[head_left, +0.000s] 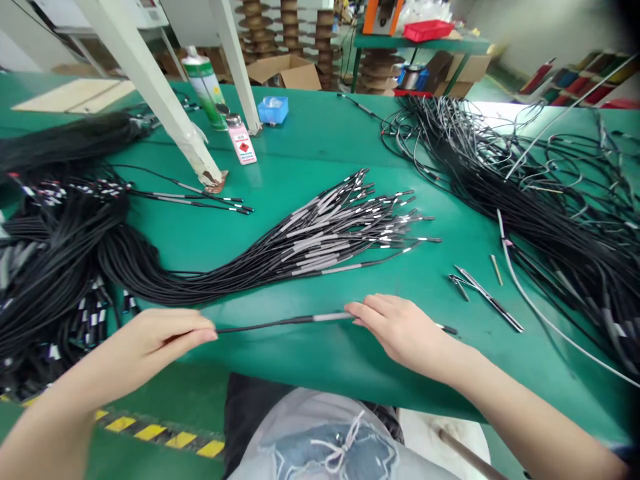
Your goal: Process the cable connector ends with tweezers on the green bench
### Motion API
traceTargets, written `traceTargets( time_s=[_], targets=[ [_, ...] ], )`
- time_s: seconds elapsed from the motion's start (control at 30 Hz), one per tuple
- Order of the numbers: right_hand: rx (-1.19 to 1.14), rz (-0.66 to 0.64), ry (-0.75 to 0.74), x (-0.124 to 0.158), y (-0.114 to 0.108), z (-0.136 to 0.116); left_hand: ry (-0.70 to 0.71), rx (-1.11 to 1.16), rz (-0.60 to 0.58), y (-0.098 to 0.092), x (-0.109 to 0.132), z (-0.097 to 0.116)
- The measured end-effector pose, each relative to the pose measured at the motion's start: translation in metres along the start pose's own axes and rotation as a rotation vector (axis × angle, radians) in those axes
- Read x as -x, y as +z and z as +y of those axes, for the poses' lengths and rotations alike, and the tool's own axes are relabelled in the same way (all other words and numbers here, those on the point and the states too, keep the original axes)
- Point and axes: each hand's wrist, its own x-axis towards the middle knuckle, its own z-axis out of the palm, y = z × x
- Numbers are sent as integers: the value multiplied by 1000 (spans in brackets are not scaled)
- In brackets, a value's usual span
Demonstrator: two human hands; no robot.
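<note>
A thin black cable (280, 323) with a grey sleeve stretches between my two hands, just above the green table near its front edge. My left hand (165, 337) pinches its black part between thumb and fingers. On the grey sleeve, my right hand (393, 327) is closed, and the cable's dark tip shows beyond that hand. Behind it lies a fanned bundle of black cables (240, 261) with grey sleeves and white-marked ends. To the right of my right hand rest tweezers (493, 301) and a short thin stick (497, 270).
Piled cables (60, 267) fill the left side, and another long bundle (530, 213) lies along the right. White posts (160, 100) rise from the table (320, 150). Near them stand a spray can (206, 90), a pink-labelled bottle (241, 140) and a blue box (273, 111).
</note>
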Motion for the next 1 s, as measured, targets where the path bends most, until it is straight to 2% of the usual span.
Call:
traceTargets(
  time_s=[0.07,0.17,0.23,0.3,0.37,0.4,0.43,0.5,0.53,0.57,0.6,0.7,0.77,0.87,1.0],
  targets=[
    [65,-12,-14,-6,10,3,-34,-118,-88,3,22,-14],
    [39,-49,-111,-18,8,-5,-58,-167,56,30,33,-15],
    [-48,-88,-207,-27,2,-18,-63,-98,50,58,23,4],
    [-135,-81,-275,-35,-2,-31,-61,70,-11,87,3,33],
    [-162,33,-302,-37,-4,-39,-42,271,-142,111,-19,63],
    [-168,110,-287,-34,-6,-39,-54,389,-159,120,-28,73],
    [-172,184,-247,-29,-7,-36,-91,511,-163,126,-37,81],
    [-166,296,-55,-9,-12,-21,-208,733,-173,135,-48,85],
    [-147,324,80,4,-15,-9,-264,830,-178,137,-50,83],
    [-91,352,285,19,-17,5,-307,916,-185,139,-52,81],
    [-45,365,440,34,-18,20,-330,995,-186,141,-52,77],
    [62,335,730,76,-12,67,-343,1174,-167,148,-51,71],
    [94,256,850,97,-3,91,-369,1244,-155,153,-50,71],
    [98,152,941,114,7,113,-400,1296,-146,159,-52,74],
    [148,159,1081,124,-3,136,-400,1317,-190,162,-53,76]
  ],
)
